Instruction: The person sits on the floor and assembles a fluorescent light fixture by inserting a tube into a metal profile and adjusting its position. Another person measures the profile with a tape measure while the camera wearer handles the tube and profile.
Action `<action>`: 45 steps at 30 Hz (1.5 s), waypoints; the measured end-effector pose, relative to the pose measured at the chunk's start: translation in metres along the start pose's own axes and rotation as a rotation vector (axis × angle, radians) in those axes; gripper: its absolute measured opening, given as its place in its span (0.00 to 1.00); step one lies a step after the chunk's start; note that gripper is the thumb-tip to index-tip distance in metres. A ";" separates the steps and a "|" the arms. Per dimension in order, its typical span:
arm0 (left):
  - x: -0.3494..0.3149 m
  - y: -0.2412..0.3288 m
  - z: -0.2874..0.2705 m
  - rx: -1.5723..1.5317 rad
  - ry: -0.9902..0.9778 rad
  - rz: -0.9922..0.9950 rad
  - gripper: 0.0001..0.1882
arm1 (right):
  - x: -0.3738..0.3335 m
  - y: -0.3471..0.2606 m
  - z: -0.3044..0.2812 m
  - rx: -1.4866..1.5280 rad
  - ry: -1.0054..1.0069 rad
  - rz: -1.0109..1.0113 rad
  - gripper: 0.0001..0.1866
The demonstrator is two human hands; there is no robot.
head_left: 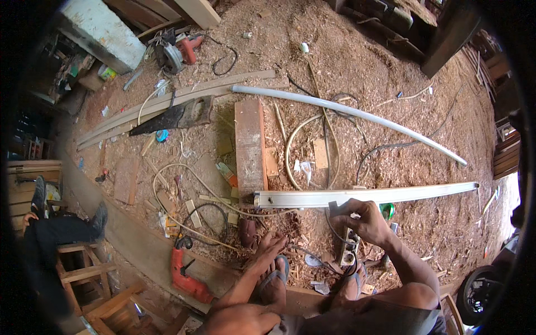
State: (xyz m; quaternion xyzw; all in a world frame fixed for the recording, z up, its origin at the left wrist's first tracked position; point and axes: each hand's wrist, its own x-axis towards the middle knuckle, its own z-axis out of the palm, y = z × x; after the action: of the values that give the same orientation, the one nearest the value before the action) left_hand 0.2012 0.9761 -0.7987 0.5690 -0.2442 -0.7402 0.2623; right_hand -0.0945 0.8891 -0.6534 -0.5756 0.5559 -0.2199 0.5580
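My right hand (368, 222) is closed, pinching a small dark grey flat piece (334, 209) between thumb and fingers. It hovers just in front of a long white light fixture (385, 196), whose left end rests by a wooden block (250, 145). My left hand (270, 249) is lower down, with its fingers drawn together; whatever they may hold is too small to make out. A dark cable (315, 255) runs from near those fingertips towards a white socket strip (347, 254) between my feet. Left of that hand stands a dark brown object (247, 232).
A white tube (357, 114) lies beyond the fixture. At the left are a handsaw (173, 118), a red circular saw (181, 53) and a red drill (187, 276). Cables loop over shavings. Another person's leg (67, 229) shows at far left; a wheel (481, 293) at lower right.
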 end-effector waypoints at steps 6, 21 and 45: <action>0.016 -0.021 -0.004 -0.061 0.023 -0.001 0.14 | -0.012 -0.002 0.020 0.212 -0.029 0.107 0.09; -0.010 -0.020 -0.026 0.052 -0.170 0.032 0.11 | 0.065 0.031 0.155 -0.067 -0.408 -0.339 0.12; -0.011 -0.003 -0.039 -0.656 -0.030 0.149 0.05 | 0.056 0.114 0.177 -0.077 0.010 -0.298 0.12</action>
State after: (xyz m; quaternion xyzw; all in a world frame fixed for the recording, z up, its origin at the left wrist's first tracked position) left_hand 0.2406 0.9828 -0.8020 0.4237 -0.0379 -0.7664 0.4813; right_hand 0.0316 0.9371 -0.8248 -0.6716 0.4751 -0.2817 0.4939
